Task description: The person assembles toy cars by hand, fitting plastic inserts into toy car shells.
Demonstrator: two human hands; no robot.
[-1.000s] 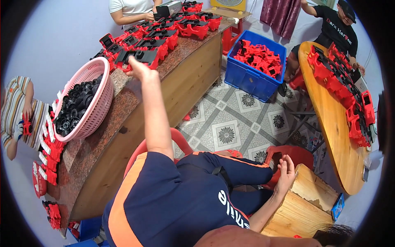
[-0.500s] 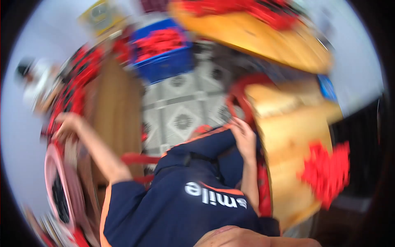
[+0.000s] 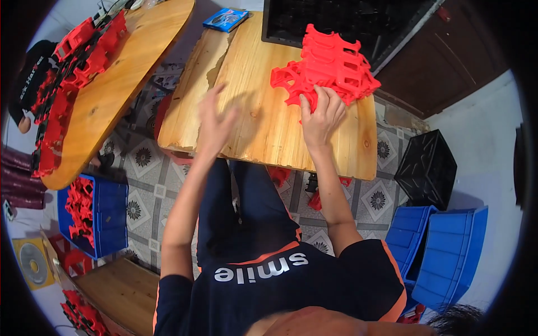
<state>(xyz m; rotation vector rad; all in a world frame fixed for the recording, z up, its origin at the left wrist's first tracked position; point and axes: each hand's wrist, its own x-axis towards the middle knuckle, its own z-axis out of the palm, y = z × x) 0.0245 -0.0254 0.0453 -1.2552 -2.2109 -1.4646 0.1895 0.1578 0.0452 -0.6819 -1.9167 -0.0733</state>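
Observation:
A pile of bright red moulded plastic parts [image 3: 336, 59], with cut-out openings and curved edges, lies on the right side of the wooden table [image 3: 255, 134] before me. My right hand [image 3: 324, 119] is at the pile's near edge, thumb and fingers closed on a red plastic part [image 3: 304, 92]. The fingertips partly cover that piece. Over the bare boards to the left, my left hand [image 3: 216, 124] hovers with fingers apart, holding nothing. It is somewhat blurred by motion.
A dark, black-lined tray [image 3: 336, 17] and a flat blue package [image 3: 226, 19] are at the table's far side. A second wooden table [image 3: 134, 50] bears rows of red and black parts, near another person [image 3: 33, 78]. Blue bins [image 3: 448, 252] and a black crate [image 3: 428, 168] stand right.
My body has turned right, so the table with the red pile is now in front. My right hand has moved from my lap onto the pile; my left has left the other bench.

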